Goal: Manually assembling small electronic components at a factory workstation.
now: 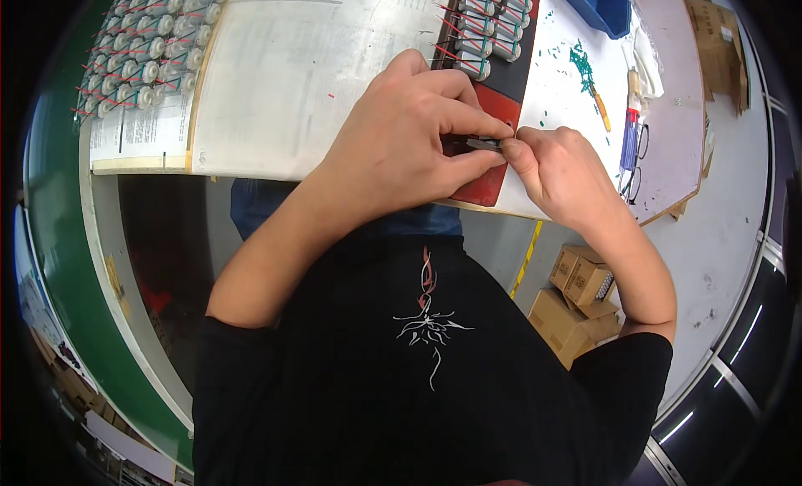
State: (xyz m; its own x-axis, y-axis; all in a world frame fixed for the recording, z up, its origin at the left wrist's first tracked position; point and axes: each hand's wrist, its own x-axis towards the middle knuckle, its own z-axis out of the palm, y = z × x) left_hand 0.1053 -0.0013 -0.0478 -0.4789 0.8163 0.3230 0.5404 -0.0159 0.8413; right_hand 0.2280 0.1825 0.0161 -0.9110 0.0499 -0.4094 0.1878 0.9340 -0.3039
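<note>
While the left hand [405, 127] pinches a small grey part [483, 144], right hand [568, 173] at its tip, grip unclear, I'd steady both.

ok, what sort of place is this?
Probably a small-parts assembly workshop: rows of wired cylindrical parts on the worktop, a blue bin and cardboard boxes.

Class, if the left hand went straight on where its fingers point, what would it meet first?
Probably the right hand, just beyond the left hand; whether they already touch is unclear.
</note>
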